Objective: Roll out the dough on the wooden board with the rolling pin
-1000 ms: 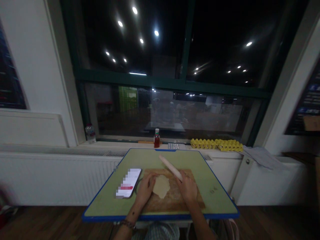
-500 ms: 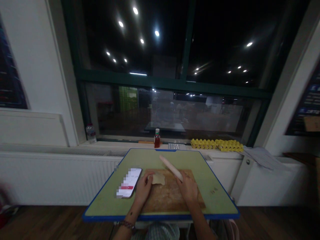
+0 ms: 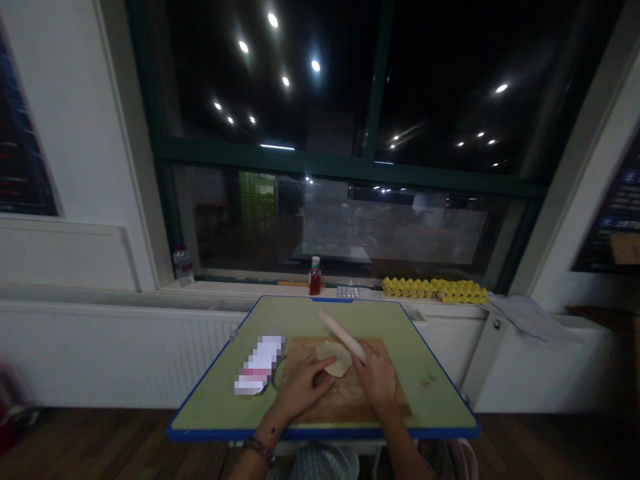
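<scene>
On the wooden board (image 3: 350,403) lies a thin, pale round of dough (image 3: 340,363). My left hand (image 3: 303,387) reaches over it from the left, its index fingertip on the dough's edge, thumb apart with a gap between. My right hand (image 3: 375,377) is closed around the near end of a pale rolling pin (image 3: 343,333). The pin slants away to the upper left, its far end beyond the board's back edge; it sits just beyond the dough's right side. The fingers under the pin are mostly hidden.
The board is on a green table (image 3: 435,407) with a blue rim. Left of the board is a phone (image 3: 257,367) with a blurred screen. On the windowsill behind stand a bottle of red liquid (image 3: 315,280), a clear bottle (image 3: 183,267) and yellow egg trays (image 3: 435,290).
My left hand has moved right across the board. The dough, at its fingers before, now lies flatter and farther right, close to the rolling pin. My right hand and the pin have barely moved.
</scene>
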{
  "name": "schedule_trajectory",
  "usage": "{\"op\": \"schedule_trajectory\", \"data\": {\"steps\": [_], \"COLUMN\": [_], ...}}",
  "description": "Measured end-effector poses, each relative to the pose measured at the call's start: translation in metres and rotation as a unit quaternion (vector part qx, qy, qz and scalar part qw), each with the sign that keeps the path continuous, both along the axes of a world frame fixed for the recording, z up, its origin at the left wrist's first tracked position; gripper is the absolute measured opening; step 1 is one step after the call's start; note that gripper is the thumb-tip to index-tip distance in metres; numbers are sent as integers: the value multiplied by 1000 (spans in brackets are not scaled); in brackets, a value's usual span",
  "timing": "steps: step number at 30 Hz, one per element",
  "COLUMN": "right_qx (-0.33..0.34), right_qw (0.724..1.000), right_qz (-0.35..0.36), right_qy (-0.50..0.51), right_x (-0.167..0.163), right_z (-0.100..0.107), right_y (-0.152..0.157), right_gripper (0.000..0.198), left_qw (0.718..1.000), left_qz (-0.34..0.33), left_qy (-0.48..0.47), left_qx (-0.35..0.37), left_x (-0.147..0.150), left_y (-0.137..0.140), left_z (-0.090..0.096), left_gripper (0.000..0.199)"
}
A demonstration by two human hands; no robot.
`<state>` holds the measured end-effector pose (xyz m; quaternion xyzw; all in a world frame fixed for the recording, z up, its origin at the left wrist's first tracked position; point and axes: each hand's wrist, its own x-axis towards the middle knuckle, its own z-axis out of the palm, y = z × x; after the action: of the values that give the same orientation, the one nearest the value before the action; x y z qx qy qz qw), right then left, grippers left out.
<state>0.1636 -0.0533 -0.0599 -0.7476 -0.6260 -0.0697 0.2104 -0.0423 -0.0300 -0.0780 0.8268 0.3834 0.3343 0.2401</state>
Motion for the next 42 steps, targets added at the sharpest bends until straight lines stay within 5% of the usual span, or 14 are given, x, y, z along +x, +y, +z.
{"op": "schedule_trajectory", "data": {"steps": [14,21,26,37,42], "right_qx": [-11,29,37,53,46], "right_qw": [996,988,983,967,971], "right_qz": [88,154,181,249,234], "right_qy": [-3,14,21,22,0], "right_x": [-3,-4,-2,-3,-3], "right_z": [3,2,-3,0,-8], "right_y": [-1,1,4,-1,7], "right_gripper": [28,26,29,23,35], "left_qw": [994,976,956,960,963], "left_qz": [30,150,169,170,180], "left_qy": [-103,-37,52,85,94], "left_qx": [-22,152,234,208,179], "left_x": [-2,-4,-1,0,2], "left_y": [-2,-4,-5,6,11], "left_z": [5,18,15,2,-3], "left_gripper": [27,25,42,45,42]}}
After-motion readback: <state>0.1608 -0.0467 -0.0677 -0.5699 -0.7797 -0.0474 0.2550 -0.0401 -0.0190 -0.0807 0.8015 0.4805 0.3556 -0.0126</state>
